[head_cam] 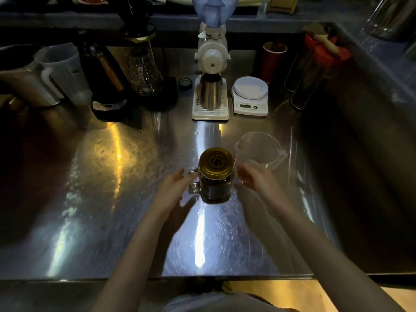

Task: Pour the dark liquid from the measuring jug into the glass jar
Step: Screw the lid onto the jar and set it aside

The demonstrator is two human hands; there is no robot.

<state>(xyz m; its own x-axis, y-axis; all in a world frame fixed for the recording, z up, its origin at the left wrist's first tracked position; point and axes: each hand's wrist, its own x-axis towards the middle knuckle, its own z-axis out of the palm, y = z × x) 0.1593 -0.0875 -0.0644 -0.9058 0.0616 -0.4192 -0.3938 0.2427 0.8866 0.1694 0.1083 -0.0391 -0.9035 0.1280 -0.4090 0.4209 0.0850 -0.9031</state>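
Note:
A glass jar (216, 191) with a side handle stands on the steel counter, holding dark liquid and capped with a gold lid (216, 162). Just behind and right of it sits a clear plastic measuring jug (263, 152) that looks empty. My left hand (174, 189) is beside the jar's handle, fingers apart, close to it or just touching. My right hand (255, 180) hovers at the jar's right side, in front of the jug, fingers spread and holding nothing.
At the back stand a white coffee grinder (211, 64) with a metal cup (210, 93), a white digital scale (250, 95), a black scale with a glass carafe (145, 73), a plastic jug (64, 70) and a red cup (273, 61). The counter's front edge (202, 278) is near me.

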